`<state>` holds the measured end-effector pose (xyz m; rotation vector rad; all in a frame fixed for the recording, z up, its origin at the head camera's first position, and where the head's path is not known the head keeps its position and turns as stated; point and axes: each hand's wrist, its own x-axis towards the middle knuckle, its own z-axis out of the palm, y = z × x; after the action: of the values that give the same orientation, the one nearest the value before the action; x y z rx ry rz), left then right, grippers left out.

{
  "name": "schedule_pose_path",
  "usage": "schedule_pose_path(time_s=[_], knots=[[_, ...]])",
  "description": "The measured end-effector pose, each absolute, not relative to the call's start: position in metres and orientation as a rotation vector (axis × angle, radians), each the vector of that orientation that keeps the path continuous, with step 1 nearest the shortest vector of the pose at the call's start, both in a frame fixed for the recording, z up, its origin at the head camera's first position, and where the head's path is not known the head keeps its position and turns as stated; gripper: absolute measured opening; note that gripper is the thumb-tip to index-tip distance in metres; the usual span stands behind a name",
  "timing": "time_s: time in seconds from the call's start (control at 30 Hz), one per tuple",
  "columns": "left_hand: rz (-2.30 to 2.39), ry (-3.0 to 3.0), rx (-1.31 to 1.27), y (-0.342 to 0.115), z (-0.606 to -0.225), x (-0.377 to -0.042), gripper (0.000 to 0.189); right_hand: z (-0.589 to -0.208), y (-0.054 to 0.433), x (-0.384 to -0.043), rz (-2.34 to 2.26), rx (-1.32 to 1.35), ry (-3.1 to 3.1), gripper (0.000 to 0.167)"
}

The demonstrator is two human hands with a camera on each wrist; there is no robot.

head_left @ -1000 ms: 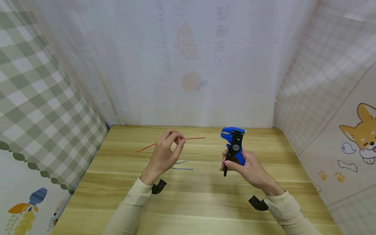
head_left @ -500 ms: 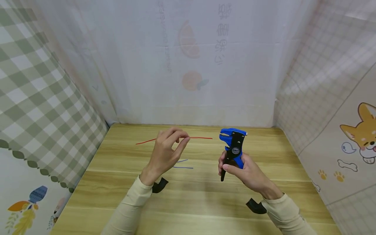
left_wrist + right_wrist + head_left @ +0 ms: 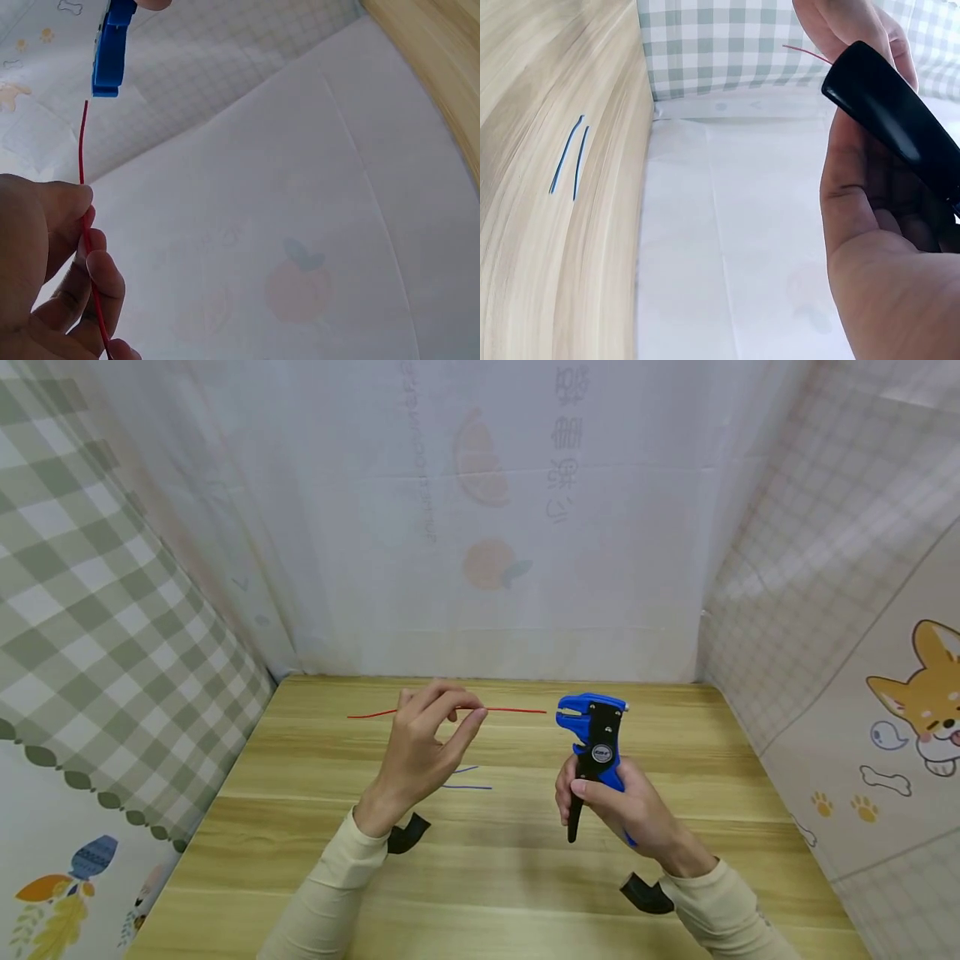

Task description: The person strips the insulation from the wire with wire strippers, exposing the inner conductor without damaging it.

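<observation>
My left hand (image 3: 427, 743) pinches a thin red wire (image 3: 513, 710) between thumb and fingertips, and the wire sticks out on both sides of the hand. In my right hand (image 3: 630, 802) I grip a blue and black wire stripper (image 3: 600, 727) by its handles, its blue jaws facing left and apart. The wire's right end stops just short of those jaws. From the left wrist, the wire tip stands close below the blue head of the tool. A black handle (image 3: 885, 97) fills part of the right wrist view, where some fingers are hidden.
Two blue wires (image 3: 468, 787) lie on the wooden table (image 3: 480, 877), partly behind my left hand in the head view. Black curved pieces (image 3: 408, 835) sit by both wrists. A white printed curtain (image 3: 375, 568) hangs behind the table, with patterned cloths at both sides.
The red wire has moved right and levelled out, closing on the tool's jaws. My right hand has shifted slightly left and down with the wire stripper.
</observation>
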<state>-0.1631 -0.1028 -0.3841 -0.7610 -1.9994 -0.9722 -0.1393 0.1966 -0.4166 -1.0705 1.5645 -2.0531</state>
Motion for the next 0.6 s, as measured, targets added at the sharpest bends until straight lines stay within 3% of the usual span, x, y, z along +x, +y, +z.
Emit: schedule_pose_path(time_s=[0.6], knots=[[-0.93, -1.995, -0.788, -0.096, -0.379, -0.159, 0.008, -0.417, 0.185, -0.134, -2.041, -0.983, 1.625, 0.013]])
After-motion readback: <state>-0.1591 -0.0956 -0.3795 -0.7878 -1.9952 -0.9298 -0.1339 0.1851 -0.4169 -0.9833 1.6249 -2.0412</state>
